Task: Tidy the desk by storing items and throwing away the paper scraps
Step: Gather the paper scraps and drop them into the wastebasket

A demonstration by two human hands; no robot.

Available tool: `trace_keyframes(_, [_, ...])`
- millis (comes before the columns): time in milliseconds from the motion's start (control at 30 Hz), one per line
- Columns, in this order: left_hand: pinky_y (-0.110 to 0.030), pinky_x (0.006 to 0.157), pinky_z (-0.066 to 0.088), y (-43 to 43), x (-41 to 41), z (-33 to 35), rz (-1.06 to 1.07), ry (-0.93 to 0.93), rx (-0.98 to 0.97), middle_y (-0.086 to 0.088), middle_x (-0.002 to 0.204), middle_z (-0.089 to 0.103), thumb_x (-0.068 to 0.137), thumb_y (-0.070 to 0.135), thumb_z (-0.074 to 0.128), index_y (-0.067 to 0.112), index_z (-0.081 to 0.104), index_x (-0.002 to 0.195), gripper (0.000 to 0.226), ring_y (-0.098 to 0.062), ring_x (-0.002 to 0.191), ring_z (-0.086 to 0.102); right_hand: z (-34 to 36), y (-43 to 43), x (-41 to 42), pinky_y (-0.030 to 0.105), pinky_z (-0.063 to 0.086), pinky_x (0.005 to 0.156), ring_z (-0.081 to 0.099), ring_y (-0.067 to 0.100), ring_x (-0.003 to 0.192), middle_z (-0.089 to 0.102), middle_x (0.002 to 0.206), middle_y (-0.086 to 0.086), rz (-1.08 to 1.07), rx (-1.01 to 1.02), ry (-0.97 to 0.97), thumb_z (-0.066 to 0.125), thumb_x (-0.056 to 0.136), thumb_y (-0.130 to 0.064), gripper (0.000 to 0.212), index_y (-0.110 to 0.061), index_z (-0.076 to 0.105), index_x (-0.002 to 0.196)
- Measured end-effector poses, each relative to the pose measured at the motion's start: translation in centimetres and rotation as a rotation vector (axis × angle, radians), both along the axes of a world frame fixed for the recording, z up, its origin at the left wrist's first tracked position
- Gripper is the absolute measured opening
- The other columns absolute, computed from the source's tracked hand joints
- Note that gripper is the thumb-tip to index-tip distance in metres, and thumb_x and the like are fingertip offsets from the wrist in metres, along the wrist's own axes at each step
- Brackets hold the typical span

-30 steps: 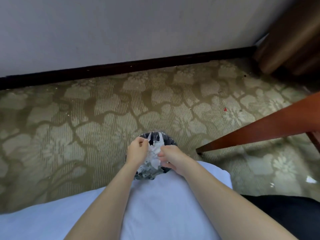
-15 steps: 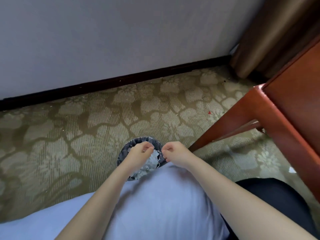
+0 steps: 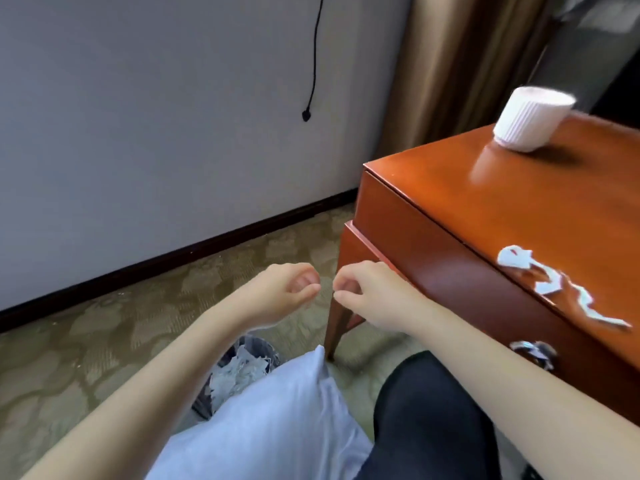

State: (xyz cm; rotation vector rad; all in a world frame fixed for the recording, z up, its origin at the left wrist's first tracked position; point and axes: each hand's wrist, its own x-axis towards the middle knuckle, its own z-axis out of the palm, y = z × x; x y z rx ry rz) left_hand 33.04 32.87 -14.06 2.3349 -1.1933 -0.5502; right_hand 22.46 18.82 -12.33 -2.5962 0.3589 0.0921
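My left hand (image 3: 287, 294) and my right hand (image 3: 369, 294) hover side by side in the air, left of the desk's corner, almost touching. Both have curled fingers, and I see nothing in either. Below them on the carpet stands a dark bin (image 3: 242, 344) holding white paper scraps (image 3: 239, 370), partly hidden by my left forearm and my light shirt. On the red-brown wooden desk (image 3: 485, 202), near its front edge, lie more white paper scraps (image 3: 512, 263), with long strips (image 3: 588, 308) trailing to the right. A white ribbed cup (image 3: 530, 123) stands at the desk's back.
A metal drawer handle (image 3: 533, 351) sits on the desk's front, just above my right forearm. A black cord (image 3: 313, 64) hangs down the grey wall. Brown curtains (image 3: 457, 64) hang behind the desk. Patterned carpet (image 3: 86, 341) covers the floor to the left.
Both hands have lifted up out of the bin, away from the scraps. My view has swung up and to the right, bringing in the desk top, the cup and the scraps.
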Motion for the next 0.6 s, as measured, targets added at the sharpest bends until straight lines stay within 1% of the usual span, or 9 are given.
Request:
trace_keyframes(67, [-0.032, 0.09, 0.05, -1.4, -1.5, 2.6, -0.066, -0.062, -0.01, 0.008, 0.106, 0.066, 0.095, 0.037, 0.047, 0.024, 0.061, 0.106, 0.021, -0.009, 0.097, 0.061, 2.3, -0.8, -2.2, 0.027, 0.041, 0.071, 0.054, 0.016, 0.079, 0.059, 0.081, -0.007, -0.017, -0.035, -0.079, 0.054, 0.09, -0.026, 0.013, -0.022, 0.065, 0.094])
trace_keyframes(133, [-0.031, 0.088, 0.051, -2.9, -3.2, 4.9, -0.121, -0.137, -0.037, 0.008, 0.105, 0.066, 0.094, 0.034, 0.05, 0.023, 0.061, 0.107, 0.02, -0.009, 0.095, 0.061, 4.4, -1.6, -4.5, 0.025, 0.037, 0.067, 0.052, 0.014, 0.074, 0.057, 0.077, -0.008, -0.035, -0.088, -0.173, 0.054, 0.09, -0.024, 0.012, -0.021, 0.065, 0.095])
trace_keyframes(233, [-0.028, 0.084, 0.053, -5.3, -6.0, 7.4, -0.208, -0.225, -0.127, 0.008, 0.107, 0.064, 0.092, 0.029, 0.053, 0.022, 0.061, 0.111, 0.021, -0.008, 0.093, 0.061, 7.2, -2.9, -8.4, 0.018, 0.039, 0.064, 0.052, 0.009, 0.076, 0.057, 0.087, -0.006, -0.079, -0.188, -0.289, 0.053, 0.093, -0.021, 0.014, -0.019, 0.064, 0.101])
trace_keyframes(300, [-0.025, 0.085, 0.051, -7.1, -7.8, 8.3, -0.256, -0.281, -0.182, 0.007, 0.112, 0.059, 0.092, 0.029, 0.055, 0.022, 0.058, 0.116, 0.026, -0.008, 0.096, 0.059, 8.4, -4.1, -11.1, 0.016, 0.043, 0.071, 0.054, 0.009, 0.086, 0.056, 0.1, -0.005, -0.145, -0.242, -0.325, 0.053, 0.094, -0.022, 0.017, -0.019, 0.063, 0.108])
trace_keyframes(367, [-0.023, 0.089, 0.047, -9.1, -9.2, 8.7, -0.283, -0.324, -0.227, 0.004, 0.119, 0.053, 0.092, 0.031, 0.055, 0.022, 0.053, 0.124, 0.033, -0.01, 0.103, 0.053, 8.9, -5.6, -13.7, 0.021, 0.044, 0.08, 0.052, 0.012, 0.1, 0.053, 0.111, -0.004, -0.23, -0.298, -0.331, 0.053, 0.094, -0.023, 0.021, -0.019, 0.06, 0.114])
trace_keyframes(433, [-0.029, 0.097, 0.041, -11.1, -10.4, 8.7, -0.291, -0.383, -0.224, 0.002, 0.127, 0.048, 0.091, 0.035, 0.055, 0.024, 0.048, 0.131, 0.042, -0.016, 0.114, 0.046, 8.6, -6.9, -15.7, 0.026, 0.042, 0.087, 0.046, 0.014, 0.11, 0.048, 0.116, -0.003, -0.315, -0.327, -0.314, 0.054, 0.094, -0.026, 0.026, -0.019, 0.057, 0.118])
trace_keyframes(500, [-0.035, 0.101, 0.037, -13.0, -11.1, 8.6, -0.284, -0.452, -0.162, 0.0, 0.133, 0.045, 0.09, 0.043, 0.053, 0.025, 0.043, 0.135, 0.05, -0.021, 0.12, 0.041, 7.9, -7.8, -17.1, 0.029, 0.041, 0.092, 0.04, 0.015, 0.114, 0.044, 0.12, -0.003, -0.388, -0.307, -0.288, 0.054, 0.093, -0.03, 0.031, -0.019, 0.053, 0.122])
trace_keyframes(533, [-0.036, 0.101, 0.037, -13.8, -11.3, 8.6, -0.278, -0.461, -0.128, 0.0, 0.133, 0.045, 0.089, 0.045, 0.054, 0.025, 0.044, 0.135, 0.051, -0.022, 0.121, 0.04, 7.4, -8.1, -17.5, 0.029, 0.04, 0.093, 0.039, 0.016, 0.114, 0.044, 0.12, -0.003, -0.413, -0.286, -0.278, 0.054, 0.093, -0.031, 0.032, -0.019, 0.053, 0.122])
trace_keyframes(600, [-0.036, 0.099, 0.04, -15.0, -11.7, 8.7, -0.272, -0.441, -0.104, 0.0, 0.126, 0.049, 0.088, 0.043, 0.056, 0.024, 0.05, 0.129, 0.046, -0.022, 0.117, 0.044, 6.6, -8.6, -17.8, 0.029, 0.041, 0.089, 0.042, 0.017, 0.109, 0.047, 0.113, -0.002, -0.451, -0.254, -0.284, 0.052, 0.094, -0.029, 0.024, -0.018, 0.056, 0.114])
